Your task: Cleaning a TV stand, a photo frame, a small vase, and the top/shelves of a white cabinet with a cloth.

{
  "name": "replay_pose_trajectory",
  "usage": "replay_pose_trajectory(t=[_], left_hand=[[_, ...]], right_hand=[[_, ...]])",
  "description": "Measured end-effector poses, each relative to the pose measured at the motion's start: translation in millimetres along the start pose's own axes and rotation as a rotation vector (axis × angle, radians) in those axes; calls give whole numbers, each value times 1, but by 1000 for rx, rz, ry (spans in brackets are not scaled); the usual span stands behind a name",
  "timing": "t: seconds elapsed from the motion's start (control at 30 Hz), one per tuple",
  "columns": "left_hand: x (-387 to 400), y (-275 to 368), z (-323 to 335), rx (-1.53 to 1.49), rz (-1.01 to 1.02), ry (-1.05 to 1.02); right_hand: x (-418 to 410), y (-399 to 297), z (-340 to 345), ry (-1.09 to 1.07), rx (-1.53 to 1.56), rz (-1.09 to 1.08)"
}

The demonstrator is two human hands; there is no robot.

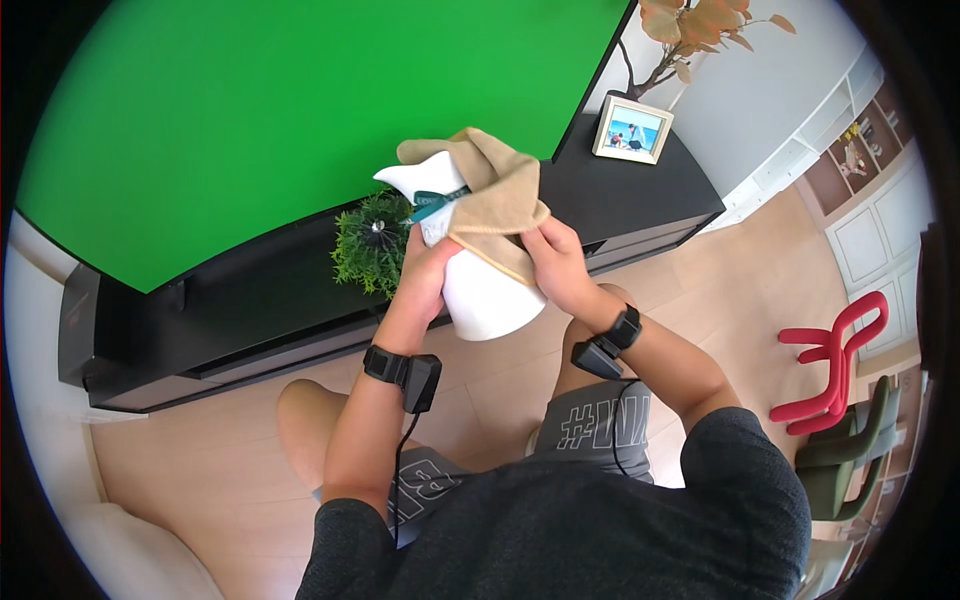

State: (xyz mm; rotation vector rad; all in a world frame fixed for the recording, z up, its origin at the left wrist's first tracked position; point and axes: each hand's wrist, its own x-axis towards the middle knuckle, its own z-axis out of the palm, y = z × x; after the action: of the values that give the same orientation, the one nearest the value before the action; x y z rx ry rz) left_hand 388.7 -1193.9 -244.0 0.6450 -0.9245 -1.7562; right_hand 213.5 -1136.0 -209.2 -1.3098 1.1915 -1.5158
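A white figurine-like ornament [491, 304] with a pointed tip at its upper left is held up in front of me, over the edge of the black TV cabinet. A dark green ribbon [435, 202] bearing writing is tied around its narrow part. My left hand [429, 270] grips the ornament's left side. Over its upper right side lies a tan cloth [502, 191] with a stitched yellow edge. My right hand [556, 259] pinches the cloth against the ornament's right side; some of its fingers are hidden.
Behind stand a green-screened television [322, 97] and a green potted plant [367, 244] on the black TV cabinet [277, 300]. A framed photo [632, 130] and a vase with dried leafy branches [637, 82] are at its right end. A red chair [832, 360] and a green chair [840, 457] stand at right.
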Motion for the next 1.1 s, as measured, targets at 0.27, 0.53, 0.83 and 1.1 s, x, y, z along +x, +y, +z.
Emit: replay_pose_trajectory(t=[0.27, 0.53, 0.83, 1.1], left_hand=[[1, 20, 4, -78, -2, -46], [1, 21, 7, 71, 141, -41], [-4, 33, 1, -108, 118, 119], [-4, 30, 0, 3, 185, -17]], right_hand=[[-1, -15, 4, -229, -592, -557], [12, -16, 21, -326, -403, -191], [-9, -38, 12, -493, -807, -641], [-2, -27, 14, -454, -620, -364]])
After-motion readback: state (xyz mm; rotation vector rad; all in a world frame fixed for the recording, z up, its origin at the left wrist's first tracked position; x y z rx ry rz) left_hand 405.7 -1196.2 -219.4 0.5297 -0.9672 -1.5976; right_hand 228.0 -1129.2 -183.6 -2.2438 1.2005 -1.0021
